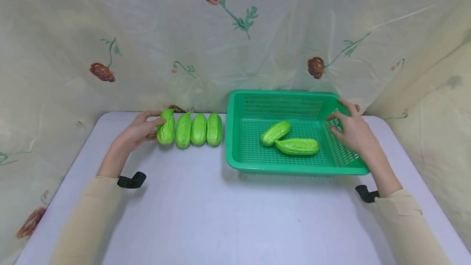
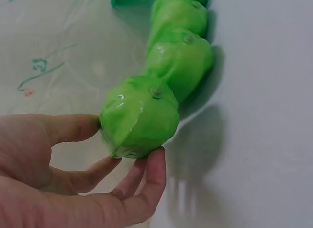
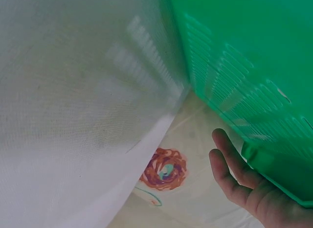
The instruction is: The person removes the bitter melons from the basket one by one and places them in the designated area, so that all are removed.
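My left hand point(image 1: 139, 129) grips a glossy, light-green ridged bitter melon point(image 1: 166, 128) from its left side. In the left wrist view the thumb and fingertips press around this melon point(image 2: 139, 118), whose blunt end faces the camera. Three more melons stand in a row to its right, the nearest being a ridged one point(image 1: 183, 131). At the right end of the green plastic basket point(image 1: 235, 134), my right hand point(image 1: 355, 132) lies over the rim with fingers spread. Its extended fingers point(image 3: 230, 162) show beside the basket's slotted wall in the right wrist view.
Inside the basket lie two melons, one slanted point(image 1: 276, 133) and one lengthwise point(image 1: 297, 146). A flower-printed cloth point(image 1: 154, 32) hangs behind and beside the white table point(image 1: 220, 224). The basket stands close to the cloth and just right of the melon row.
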Demonstrator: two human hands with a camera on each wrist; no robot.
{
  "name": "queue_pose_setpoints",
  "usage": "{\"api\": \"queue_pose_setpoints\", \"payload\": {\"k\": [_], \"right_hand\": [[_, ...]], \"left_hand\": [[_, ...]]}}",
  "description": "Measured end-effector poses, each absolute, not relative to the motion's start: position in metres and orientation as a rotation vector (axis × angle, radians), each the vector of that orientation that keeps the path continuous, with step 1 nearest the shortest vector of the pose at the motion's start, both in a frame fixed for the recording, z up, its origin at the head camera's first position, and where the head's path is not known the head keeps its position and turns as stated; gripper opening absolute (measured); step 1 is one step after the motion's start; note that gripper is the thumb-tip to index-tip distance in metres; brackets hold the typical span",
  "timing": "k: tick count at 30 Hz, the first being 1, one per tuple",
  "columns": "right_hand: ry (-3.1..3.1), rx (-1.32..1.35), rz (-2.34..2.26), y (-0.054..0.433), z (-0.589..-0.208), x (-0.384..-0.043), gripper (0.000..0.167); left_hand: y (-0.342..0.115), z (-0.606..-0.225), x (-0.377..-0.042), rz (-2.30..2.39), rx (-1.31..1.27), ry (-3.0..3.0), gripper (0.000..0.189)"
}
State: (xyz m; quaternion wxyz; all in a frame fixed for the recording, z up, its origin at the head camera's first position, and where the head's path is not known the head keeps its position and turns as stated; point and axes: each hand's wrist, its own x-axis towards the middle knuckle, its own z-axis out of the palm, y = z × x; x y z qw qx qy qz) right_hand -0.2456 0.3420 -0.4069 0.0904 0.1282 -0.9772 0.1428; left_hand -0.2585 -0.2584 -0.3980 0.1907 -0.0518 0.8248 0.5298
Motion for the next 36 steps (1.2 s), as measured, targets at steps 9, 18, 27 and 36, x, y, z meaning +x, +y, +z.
{"api": "queue_pose_setpoints", "payload": {"k": [9,18,27,36], "right_hand": [[-2.916,0.370,0.439,0.341,-0.406,-0.245,0.025],[-2.921,0.365,0.447,0.343,-0.405,-0.245,0.025],[-2.917,0.361,0.440,0.343,-0.404,-0.246,0.025],[-2.931,0.352,0.449,0.343,-0.405,-0.245,0.026]], "left_hand": [[-0.259,-0.405,-0.257,1.486,-0.152,2.294,0.071],[-0.256,-0.411,-0.256,1.440,-0.142,2.358,0.068],[-0.255,-0.411,-0.257,1.420,-0.156,2.360,0.066],[-0.256,-0.411,-0.256,1.403,-0.148,2.369,0.068]]}}
